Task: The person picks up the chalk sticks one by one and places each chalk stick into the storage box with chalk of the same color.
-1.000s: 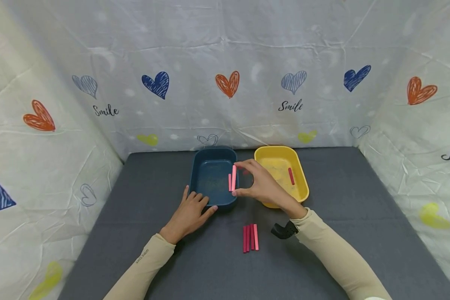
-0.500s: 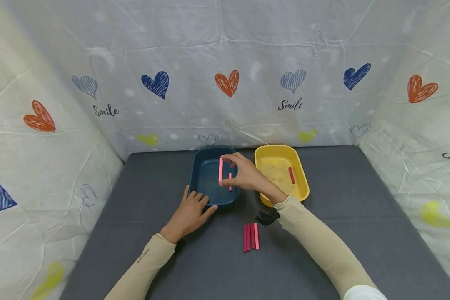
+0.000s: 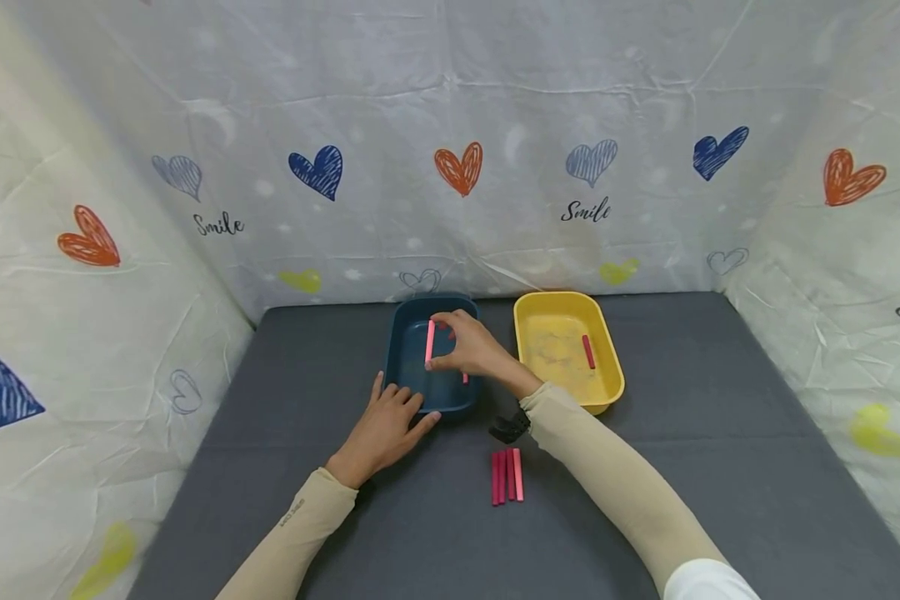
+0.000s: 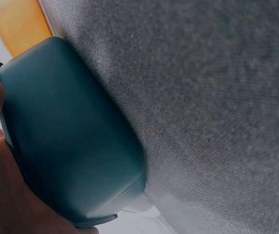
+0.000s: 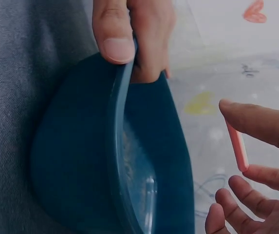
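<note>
Two hands work at the blue tray (image 3: 412, 392): the left hand (image 3: 385, 425) grips its near rim, the right hand (image 3: 471, 350) pinches a pink stick (image 3: 429, 342) over it, so placing is underway, and next the fingers should lower and release.
</note>
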The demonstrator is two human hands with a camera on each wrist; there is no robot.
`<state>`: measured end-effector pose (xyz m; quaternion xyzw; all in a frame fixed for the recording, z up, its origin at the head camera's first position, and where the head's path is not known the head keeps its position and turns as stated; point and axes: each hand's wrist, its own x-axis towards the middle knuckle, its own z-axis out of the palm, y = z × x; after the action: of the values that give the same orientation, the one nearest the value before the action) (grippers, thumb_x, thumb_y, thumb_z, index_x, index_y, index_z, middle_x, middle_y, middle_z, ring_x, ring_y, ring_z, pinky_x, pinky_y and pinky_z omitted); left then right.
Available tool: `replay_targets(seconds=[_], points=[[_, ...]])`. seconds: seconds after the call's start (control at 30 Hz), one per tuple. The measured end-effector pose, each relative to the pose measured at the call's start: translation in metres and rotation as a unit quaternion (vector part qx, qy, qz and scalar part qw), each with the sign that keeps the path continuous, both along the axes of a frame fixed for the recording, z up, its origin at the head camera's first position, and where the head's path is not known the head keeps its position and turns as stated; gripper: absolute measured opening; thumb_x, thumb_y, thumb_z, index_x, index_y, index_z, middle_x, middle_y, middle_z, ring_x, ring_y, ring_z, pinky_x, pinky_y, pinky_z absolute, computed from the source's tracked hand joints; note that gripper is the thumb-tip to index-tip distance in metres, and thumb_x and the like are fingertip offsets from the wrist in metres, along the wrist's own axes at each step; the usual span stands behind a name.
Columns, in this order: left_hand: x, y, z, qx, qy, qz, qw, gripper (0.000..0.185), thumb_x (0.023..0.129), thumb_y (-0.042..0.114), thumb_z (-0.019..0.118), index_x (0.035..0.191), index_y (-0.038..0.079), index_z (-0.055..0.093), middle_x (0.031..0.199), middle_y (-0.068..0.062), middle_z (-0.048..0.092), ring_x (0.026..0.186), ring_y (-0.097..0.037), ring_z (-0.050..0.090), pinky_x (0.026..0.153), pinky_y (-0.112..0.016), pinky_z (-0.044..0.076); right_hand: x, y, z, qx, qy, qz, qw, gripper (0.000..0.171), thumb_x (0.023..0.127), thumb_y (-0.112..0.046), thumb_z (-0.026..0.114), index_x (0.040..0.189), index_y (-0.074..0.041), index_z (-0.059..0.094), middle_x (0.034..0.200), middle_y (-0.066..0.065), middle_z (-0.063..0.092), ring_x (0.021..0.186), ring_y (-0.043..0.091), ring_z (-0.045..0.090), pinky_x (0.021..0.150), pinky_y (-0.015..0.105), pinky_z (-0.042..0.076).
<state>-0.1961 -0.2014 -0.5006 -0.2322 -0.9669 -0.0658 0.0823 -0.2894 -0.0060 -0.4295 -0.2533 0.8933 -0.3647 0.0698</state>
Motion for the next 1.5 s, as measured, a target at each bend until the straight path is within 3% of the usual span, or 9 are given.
replay_targets(seconds=[0.23,0.5,1.0,1.5], points=[[-0.001,-0.001,0.0,0.003,-0.005,0.007,1.0,0.045,0.099,0.052,0.05,0.106,0.011,0.068,0.104,-0.009,0.067,0.109,-0.031,0.058,0.117,-0.067,0.015,-0.007,-0.018,-0.007,0.018,0.005,0.0,1.0,0.08,0.08,-0.035,0.082,0.146,-0.013,0.045,0.133,0.011,0.052,0.113,0.024,0.056,0.092,0.038,0.053],[0.0,-0.001,0.001,-0.001,-0.001,0.004,1.0,0.044,0.099,0.052,0.049,0.104,0.013,0.067,0.102,-0.009,0.066,0.107,-0.031,0.058,0.117,-0.067,0.017,-0.016,-0.036,-0.02,0.046,0.001,-0.002,0.999,0.079,0.079,-0.034,0.083,0.145,-0.012,0.046,0.13,0.011,0.055,0.11,0.025,0.057,0.091,0.039,0.052],[0.003,0.001,0.003,0.0,0.002,-0.001,1.0,0.046,0.1,0.052,0.048,0.11,0.011,0.068,0.107,-0.009,0.066,0.11,-0.031,0.057,0.116,-0.067,0.02,-0.022,-0.05,-0.044,0.093,-0.023,-0.017,0.995,0.077,0.08,-0.038,0.082,0.144,-0.013,0.048,0.135,0.009,0.055,0.12,0.025,0.057,0.098,0.041,0.051],[0.002,0.001,0.002,0.01,0.012,-0.002,0.9999,0.041,0.099,0.05,0.051,0.101,0.012,0.067,0.101,-0.009,0.065,0.105,-0.031,0.057,0.117,-0.067,0.018,-0.025,-0.055,-0.056,0.095,-0.041,-0.031,0.994,0.076,0.08,-0.035,0.081,0.145,-0.013,0.047,0.131,0.01,0.057,0.118,0.025,0.056,0.098,0.04,0.049]])
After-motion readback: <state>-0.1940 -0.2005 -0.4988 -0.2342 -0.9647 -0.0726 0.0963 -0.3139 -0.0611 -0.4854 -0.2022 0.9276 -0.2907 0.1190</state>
